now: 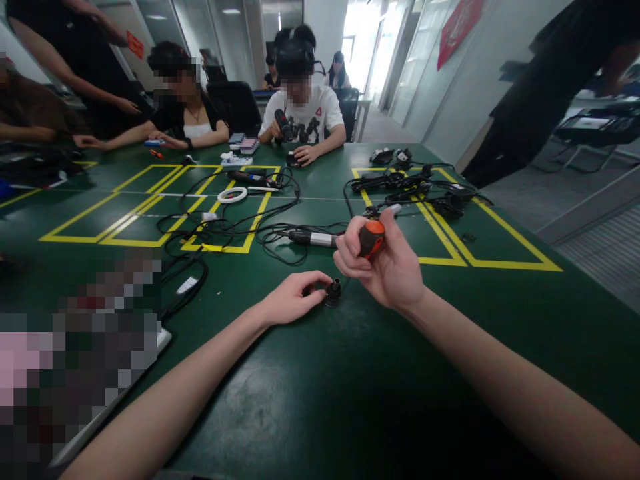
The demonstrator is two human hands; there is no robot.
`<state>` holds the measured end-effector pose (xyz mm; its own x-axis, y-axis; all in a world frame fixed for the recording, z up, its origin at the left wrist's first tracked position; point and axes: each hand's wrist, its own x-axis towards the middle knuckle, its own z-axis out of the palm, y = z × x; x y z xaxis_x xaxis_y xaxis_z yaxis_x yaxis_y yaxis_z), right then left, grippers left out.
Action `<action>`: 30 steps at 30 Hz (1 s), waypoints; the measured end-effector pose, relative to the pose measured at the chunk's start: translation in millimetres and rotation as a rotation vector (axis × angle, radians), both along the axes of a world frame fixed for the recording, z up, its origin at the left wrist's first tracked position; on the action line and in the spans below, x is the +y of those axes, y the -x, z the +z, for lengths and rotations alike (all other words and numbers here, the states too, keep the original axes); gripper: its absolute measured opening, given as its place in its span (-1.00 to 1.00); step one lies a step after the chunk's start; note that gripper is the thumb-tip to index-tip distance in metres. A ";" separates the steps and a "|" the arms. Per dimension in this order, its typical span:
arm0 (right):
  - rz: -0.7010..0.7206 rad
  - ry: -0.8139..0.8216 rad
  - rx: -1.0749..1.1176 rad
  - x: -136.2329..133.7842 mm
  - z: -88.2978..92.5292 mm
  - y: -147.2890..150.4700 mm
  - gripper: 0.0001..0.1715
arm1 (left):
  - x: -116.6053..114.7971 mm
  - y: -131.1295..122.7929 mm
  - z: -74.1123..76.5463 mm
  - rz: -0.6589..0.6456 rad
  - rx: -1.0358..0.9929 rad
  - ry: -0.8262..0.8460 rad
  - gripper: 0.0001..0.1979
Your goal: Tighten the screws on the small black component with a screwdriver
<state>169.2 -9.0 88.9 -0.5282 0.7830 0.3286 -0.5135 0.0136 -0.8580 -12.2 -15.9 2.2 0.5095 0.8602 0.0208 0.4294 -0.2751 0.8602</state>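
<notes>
On the green table (pixel 280 413), a small black stepped cylindrical part (pixel 333 293) stands upright with a narrow metallic top. The thumb and index finger of my left hand (pixel 295 298) close on its left side. To the right and higher, my right hand (pixel 387 270) wraps round an orange-and-black screwdriver handle (pixel 372 239), its rounded end towards me. The screwdriver's shaft is hidden behind the handle and fingers. Just beyond my hands lies a black-and-silver cylindrical tool (pixel 314 239) with a black cable, its right end covered by my right hand.
Black cables (pixel 400 183) lie bundled at the right, inside yellow tape outlines (pixel 515 268). More loose cable and a white ring (pixel 233 195) are at the left. A pixelated laptop-like object (pixel 165 337) is near left. Across the table a person (pixel 303 110) holds a dark tool.
</notes>
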 end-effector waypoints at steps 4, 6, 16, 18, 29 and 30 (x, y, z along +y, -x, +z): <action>-0.004 0.007 -0.005 -0.5 0.3 0.5 -0.25 | -0.8 0.4 0.2 -0.001 0.012 0.011 -0.67; 0.007 0.010 -0.007 -0.7 0.7 0.7 -0.25 | -0.6 0.1 0.0 -0.006 -0.004 0.008 -0.68; 0.010 0.006 -0.022 -0.7 0.6 1.0 -0.24 | -0.4 1.4 -0.7 -0.005 0.021 0.006 -0.69; 0.015 0.004 -0.017 -0.6 0.4 1.0 -0.24 | -0.4 1.1 -0.4 -0.008 0.011 -0.012 -0.70; 0.043 0.010 0.047 -1.2 -2.1 -1.2 -0.36 | 0.4 2.8 0.3 -0.024 0.022 0.010 -0.67; 0.049 0.008 0.052 -1.1 -2.4 -1.3 -0.37 | 0.6 3.0 0.4 -0.027 0.019 0.011 -0.66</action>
